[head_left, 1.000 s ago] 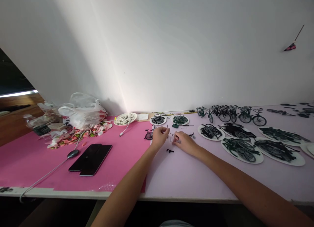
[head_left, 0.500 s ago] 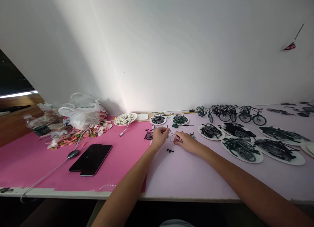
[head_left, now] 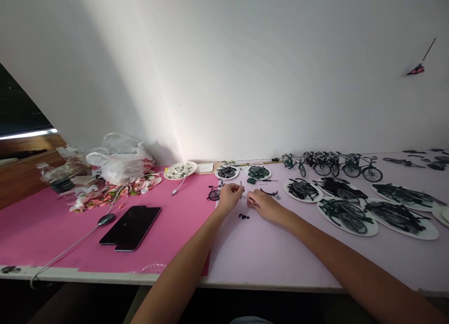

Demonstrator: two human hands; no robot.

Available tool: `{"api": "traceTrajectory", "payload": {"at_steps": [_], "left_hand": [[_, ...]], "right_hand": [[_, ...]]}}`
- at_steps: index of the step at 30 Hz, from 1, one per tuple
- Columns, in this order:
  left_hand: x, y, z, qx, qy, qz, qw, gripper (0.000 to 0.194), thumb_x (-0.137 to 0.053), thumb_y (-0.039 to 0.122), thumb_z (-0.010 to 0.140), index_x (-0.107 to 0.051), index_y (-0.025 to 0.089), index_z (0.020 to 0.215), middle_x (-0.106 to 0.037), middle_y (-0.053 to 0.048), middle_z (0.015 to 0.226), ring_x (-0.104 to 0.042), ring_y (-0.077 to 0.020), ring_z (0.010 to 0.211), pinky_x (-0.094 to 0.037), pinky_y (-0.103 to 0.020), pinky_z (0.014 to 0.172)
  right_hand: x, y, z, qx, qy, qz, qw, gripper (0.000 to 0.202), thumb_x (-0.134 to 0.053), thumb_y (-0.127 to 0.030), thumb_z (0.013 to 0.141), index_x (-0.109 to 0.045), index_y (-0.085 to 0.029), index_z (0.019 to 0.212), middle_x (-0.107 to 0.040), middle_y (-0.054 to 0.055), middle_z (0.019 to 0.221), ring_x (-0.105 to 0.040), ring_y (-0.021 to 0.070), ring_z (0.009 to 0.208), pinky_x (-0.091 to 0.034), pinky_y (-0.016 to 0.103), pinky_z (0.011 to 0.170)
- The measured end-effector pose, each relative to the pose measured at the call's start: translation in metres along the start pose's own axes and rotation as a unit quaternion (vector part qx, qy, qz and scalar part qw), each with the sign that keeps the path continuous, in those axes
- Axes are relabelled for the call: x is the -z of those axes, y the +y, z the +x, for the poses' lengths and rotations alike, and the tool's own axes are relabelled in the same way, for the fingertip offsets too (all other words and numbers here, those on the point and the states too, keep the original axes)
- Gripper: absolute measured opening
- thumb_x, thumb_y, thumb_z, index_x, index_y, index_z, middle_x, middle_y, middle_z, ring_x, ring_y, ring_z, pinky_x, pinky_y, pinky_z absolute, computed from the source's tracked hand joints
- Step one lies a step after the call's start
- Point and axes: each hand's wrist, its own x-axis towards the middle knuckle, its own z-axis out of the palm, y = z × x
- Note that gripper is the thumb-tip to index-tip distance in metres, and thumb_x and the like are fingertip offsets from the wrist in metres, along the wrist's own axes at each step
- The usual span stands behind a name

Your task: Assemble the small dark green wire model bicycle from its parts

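Pinching sm. dark part (head_left: 241, 184) in L hand (head_left: 229, 196) above counter (head_left: 266, 254), prob. to steady it near R hand (head_left: 262, 204). Bunching R fingertips (head_left: 250, 198); can't tell if gripping anything. Keeping loose black bit (head_left: 242, 216) just in front, prob. for quick reach. See mini bikes (head_left: 356, 169) lined up by wall (head_left: 245, 81), prob. out of way. Vs. 0.5 s ago: nearly same pose; framed slightly differently, prob. via sm. head move.

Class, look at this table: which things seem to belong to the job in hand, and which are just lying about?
Likely part of the job:
standing model bicycles
dark bicycle parts
white plates bearing them
small loose black piece

Apparently just lying about:
flat black devices
plastic bag
bottle
pink-and-green scraps
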Motion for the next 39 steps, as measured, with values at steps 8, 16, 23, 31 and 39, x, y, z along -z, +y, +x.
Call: {"api": "traceTrajectory", "payload": {"at_steps": [8, 16, 23, 31, 39], "left_hand": [[-0.001, -0.004, 0.003, 0.013, -0.008, 0.005, 1.0, 0.026, -0.065, 0.031, 0.084, -0.08, 0.012, 0.095, -0.075, -0.006, 0.078, -0.066, -0.0188, 0.072, -0.046, -0.029, 0.069], [-0.001, 0.014, -0.01, 0.003, -0.135, -0.108, 0.985, 0.048, -0.07, 0.044, 0.083, -0.078, 0.01, 0.116, -0.064, -0.001, 0.068, -0.049, -0.0121, 0.061, -0.04, -0.026, 0.062], [-0.001, 0.028, -0.02, 0.022, -0.199, -0.175, 0.964, 0.048, -0.074, 0.05, 0.079, -0.08, 0.012, 0.109, -0.053, 0.002, 0.064, -0.038, -0.0097, 0.058, -0.035, -0.026, 0.056], [-0.002, 0.025, -0.017, 0.033, -0.202, -0.199, 0.958, 0.049, -0.078, 0.05, 0.077, -0.08, 0.013, 0.109, -0.056, 0.001, 0.067, -0.04, -0.0092, 0.059, -0.035, -0.025, 0.057], [0.0, 0.029, -0.019, 0.03, -0.208, -0.208, 0.955, 0.052, -0.079, 0.051, 0.076, -0.08, 0.011, 0.109, -0.057, 0.0, 0.068, -0.04, -0.0088, 0.058, -0.035, -0.025, 0.057]], "right_hand": [[0.003, -0.008, -0.003, -0.008, 0.027, 0.031, 0.999, 0.013, -0.045, -0.02, 0.099, -0.04, -0.024, 0.088, -0.056, 0.003, 0.094, -0.053, 0.0196, 0.083, -0.045, 0.031, 0.074], [0.009, 0.006, 0.006, -0.002, 0.178, 0.092, 0.98, 0.017, -0.041, -0.027, 0.1, -0.032, -0.026, 0.086, -0.057, 0.005, 0.097, -0.057, 0.0217, 0.091, -0.049, 0.035, 0.082], [0.01, 0.005, 0.008, 0.01, 0.21, 0.112, 0.971, 0.017, -0.04, -0.026, 0.099, -0.029, -0.027, 0.085, -0.054, 0.006, 0.095, -0.054, 0.0221, 0.09, -0.048, 0.035, 0.082], [0.012, 0.003, 0.008, 0.006, 0.219, 0.142, 0.965, 0.019, -0.042, -0.028, 0.097, -0.028, -0.027, 0.085, -0.055, 0.004, 0.092, -0.054, 0.0208, 0.086, -0.048, 0.034, 0.082], [0.011, 0.004, 0.008, -0.001, 0.213, 0.148, 0.966, 0.02, -0.043, -0.03, 0.098, -0.029, -0.026, 0.084, -0.055, 0.003, 0.089, -0.054, 0.0208, 0.085, -0.047, 0.034, 0.081]]}}
